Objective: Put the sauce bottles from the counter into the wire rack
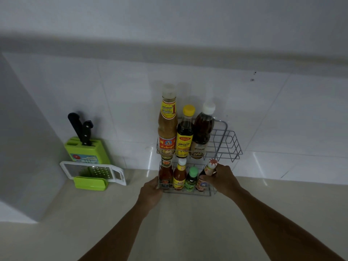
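Note:
A two-tier wire rack (228, 142) stands on the counter against the tiled wall. Its upper tier holds three tall bottles: a tan sauce bottle (167, 127), a dark bottle with a yellow cap (185, 134) and a brown bottle with a white cap (203, 130). In the lower tier stand a red sauce bottle (165, 172), an orange bottle (179, 176) and a small green-capped bottle (191, 178). My right hand (224, 178) grips a dark bottle with a red-and-white cap (204, 180) at the lower tier's right end. My left hand (150, 191) holds the rack's lower left corner.
A green knife block (86, 149) with two black-handled knives stands at the left by the wall corner. A white grater (94, 171) leans in a green holder (90, 183) in front of it. The beige counter (188, 223) stretches toward me.

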A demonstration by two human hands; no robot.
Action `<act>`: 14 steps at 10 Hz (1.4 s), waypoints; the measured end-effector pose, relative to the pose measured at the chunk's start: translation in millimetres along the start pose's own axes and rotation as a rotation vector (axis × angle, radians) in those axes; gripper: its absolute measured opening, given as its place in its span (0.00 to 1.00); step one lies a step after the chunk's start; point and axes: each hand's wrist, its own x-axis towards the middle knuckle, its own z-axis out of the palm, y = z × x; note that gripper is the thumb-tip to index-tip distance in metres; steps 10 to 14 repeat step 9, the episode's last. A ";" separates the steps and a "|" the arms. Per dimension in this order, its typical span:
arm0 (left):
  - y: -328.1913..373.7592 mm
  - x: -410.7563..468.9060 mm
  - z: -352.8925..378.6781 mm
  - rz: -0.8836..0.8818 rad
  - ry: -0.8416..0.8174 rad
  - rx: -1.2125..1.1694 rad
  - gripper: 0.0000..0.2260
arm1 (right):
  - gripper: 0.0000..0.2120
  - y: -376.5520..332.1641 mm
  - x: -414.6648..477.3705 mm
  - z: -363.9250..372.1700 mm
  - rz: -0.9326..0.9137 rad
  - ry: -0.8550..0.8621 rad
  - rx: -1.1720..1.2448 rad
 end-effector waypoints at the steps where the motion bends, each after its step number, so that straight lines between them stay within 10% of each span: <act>1: 0.0 1.3 0.4 -0.002 0.007 -0.003 0.24 | 0.17 -0.6 4.8 1.3 0.013 -0.024 -0.010; 14: -1.7 -57.1 -19.4 0.191 0.068 -0.123 0.26 | 0.23 -2.2 -71.7 -2.5 -0.002 -0.046 0.001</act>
